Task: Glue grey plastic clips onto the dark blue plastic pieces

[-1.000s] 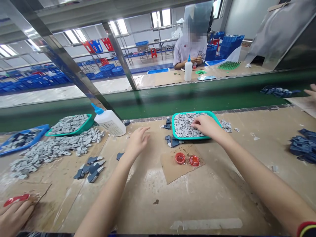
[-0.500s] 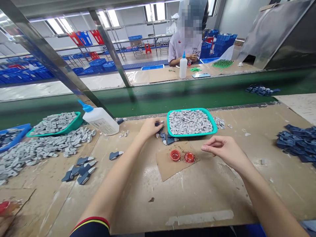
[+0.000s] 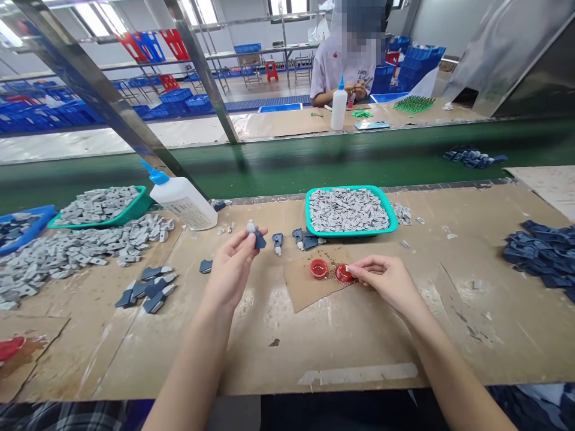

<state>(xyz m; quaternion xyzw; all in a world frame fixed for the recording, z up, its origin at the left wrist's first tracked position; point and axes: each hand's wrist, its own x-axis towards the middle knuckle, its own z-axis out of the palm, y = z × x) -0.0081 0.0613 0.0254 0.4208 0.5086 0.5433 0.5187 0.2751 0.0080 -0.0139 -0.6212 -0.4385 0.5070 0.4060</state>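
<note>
My left hand [image 3: 230, 266] is closed on a dark blue piece with a light grey tip [image 3: 259, 239], held above the table with the tip upward. My right hand [image 3: 381, 272] pinches a small light grey piece [image 3: 348, 269] at the edge of the right red cup [image 3: 342, 275]. Beside it stands another red cup [image 3: 318, 269] with wet liquid inside. Both cups rest on a stained cardboard scrap [image 3: 302, 294]. Behind them several dark blue pieces with grey tips [image 3: 298, 237] lie by a turquoise tray [image 3: 393, 225] full of small grey pieces.
A white bottle with a blue nozzle [image 3: 188, 203] leans at the left, near heaped grey parts [image 3: 112, 242]. Several joined pieces [image 3: 150, 287] lie nearer me. Dark blue parts [image 3: 539, 254] pile up at the right. Beyond the green belt [image 3: 278, 164], a person sits working.
My left hand has come back toward me from beside the tray, with the dark blue piece raised. My right hand has moved left to the right red cup. The view has tilted slightly down.
</note>
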